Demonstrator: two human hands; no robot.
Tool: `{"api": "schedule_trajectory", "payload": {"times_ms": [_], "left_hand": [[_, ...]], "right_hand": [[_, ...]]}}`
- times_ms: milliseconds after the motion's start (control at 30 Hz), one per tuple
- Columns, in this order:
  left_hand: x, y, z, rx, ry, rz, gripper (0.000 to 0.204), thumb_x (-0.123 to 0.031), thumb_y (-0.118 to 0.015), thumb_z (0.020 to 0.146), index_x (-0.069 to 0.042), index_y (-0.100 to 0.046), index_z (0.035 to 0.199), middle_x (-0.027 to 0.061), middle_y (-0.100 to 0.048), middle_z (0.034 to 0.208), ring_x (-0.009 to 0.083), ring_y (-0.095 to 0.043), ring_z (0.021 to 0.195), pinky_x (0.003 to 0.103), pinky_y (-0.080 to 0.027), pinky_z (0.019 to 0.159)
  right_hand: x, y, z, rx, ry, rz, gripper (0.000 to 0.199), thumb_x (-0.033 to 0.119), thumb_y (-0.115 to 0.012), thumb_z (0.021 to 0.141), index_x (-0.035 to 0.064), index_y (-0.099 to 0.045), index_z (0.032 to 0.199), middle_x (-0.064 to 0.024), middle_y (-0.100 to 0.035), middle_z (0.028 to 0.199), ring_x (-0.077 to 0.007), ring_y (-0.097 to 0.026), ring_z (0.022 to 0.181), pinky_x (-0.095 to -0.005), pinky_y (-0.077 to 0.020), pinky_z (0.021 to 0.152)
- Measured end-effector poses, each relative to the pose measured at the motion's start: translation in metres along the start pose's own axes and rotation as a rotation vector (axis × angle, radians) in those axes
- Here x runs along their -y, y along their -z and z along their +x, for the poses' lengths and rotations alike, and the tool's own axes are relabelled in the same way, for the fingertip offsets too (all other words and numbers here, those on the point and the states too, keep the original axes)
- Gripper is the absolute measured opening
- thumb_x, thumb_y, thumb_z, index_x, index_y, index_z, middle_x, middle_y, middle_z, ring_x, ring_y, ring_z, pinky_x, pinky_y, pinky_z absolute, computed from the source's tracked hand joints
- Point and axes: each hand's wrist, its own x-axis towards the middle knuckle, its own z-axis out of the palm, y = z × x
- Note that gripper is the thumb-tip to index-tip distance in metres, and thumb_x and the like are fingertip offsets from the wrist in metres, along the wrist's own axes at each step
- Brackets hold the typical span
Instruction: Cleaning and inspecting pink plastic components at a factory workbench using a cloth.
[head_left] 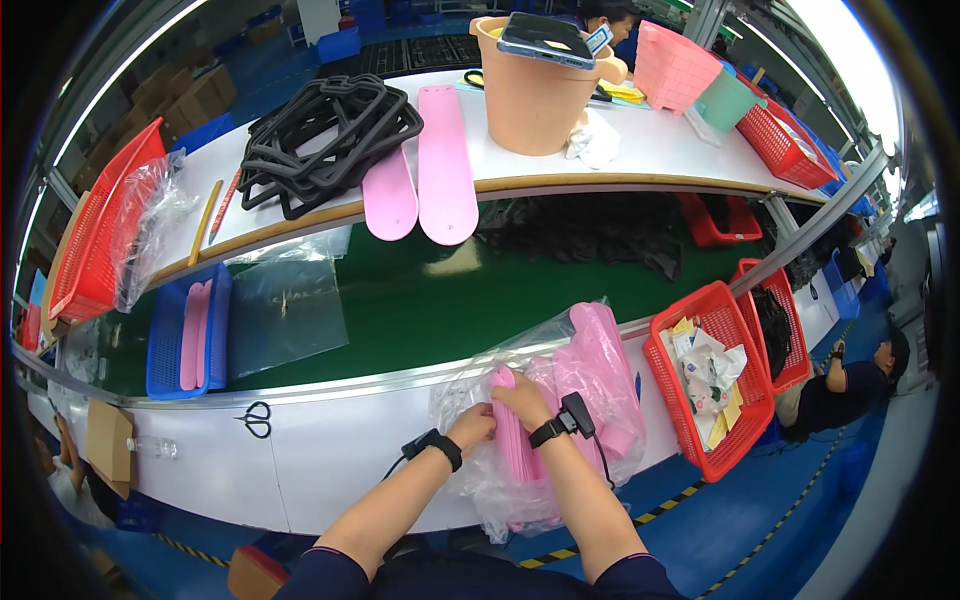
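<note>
A stack of long pink strips (513, 440) stands on edge in a clear plastic bag (462, 400) on the white worktop near me. My right hand (523, 398) is closed round the upper end of this stack. From the left side my left hand (472, 426) grips the same stack, its fingertips partly hidden against the strips. More pink pieces (605, 375) with rounded ends lie in the bag just to the right. Both wrists wear black bands with cables.
A red basket (655, 370) of papers stands at right. Black-handled scissors (257, 420) lie left. Beyond the green belt (400, 330) a blue basket (160, 360) holds pink strips. The shelf carries black frames (330, 140), pink strips (447, 190) and a tan bucket (535, 110) with a phone.
</note>
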Motion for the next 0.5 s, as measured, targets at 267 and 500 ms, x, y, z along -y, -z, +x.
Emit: {"api": "schedule_trajectory", "payload": {"times_ms": [267, 500], "left_hand": [[-0.006, -0.011, -0.03, -0.063, -0.065, -0.309, 0.05, -0.001, -0.057, 0.077, -0.007, -0.041, 0.124, 0.0039, -0.056, 0.089, 0.0105, -0.051, 0.068, 0.024, -0.04, 0.059], [0.003, 0.001, -0.019, -0.142, -0.012, -0.228, 0.047, -0.003, -0.055, 0.077, -0.009, -0.043, 0.123, 0.006, -0.057, 0.093, 0.0164, -0.057, 0.08, 0.029, -0.045, 0.068]], "right_hand": [[-0.003, -0.011, -0.015, 0.108, 0.107, -0.122, 0.064, 0.035, -0.057, 0.08, 0.0042, -0.043, 0.134, -0.029, -0.046, 0.127, -0.045, -0.046, 0.113, -0.0422, -0.0322, 0.104], [0.001, -0.028, -0.031, -0.203, 0.114, -0.65, 0.065, 0.017, -0.07, 0.068, -0.0032, -0.04, 0.122, -0.0291, -0.053, 0.113, -0.0435, -0.05, 0.108, -0.0443, -0.043, 0.093]]}}
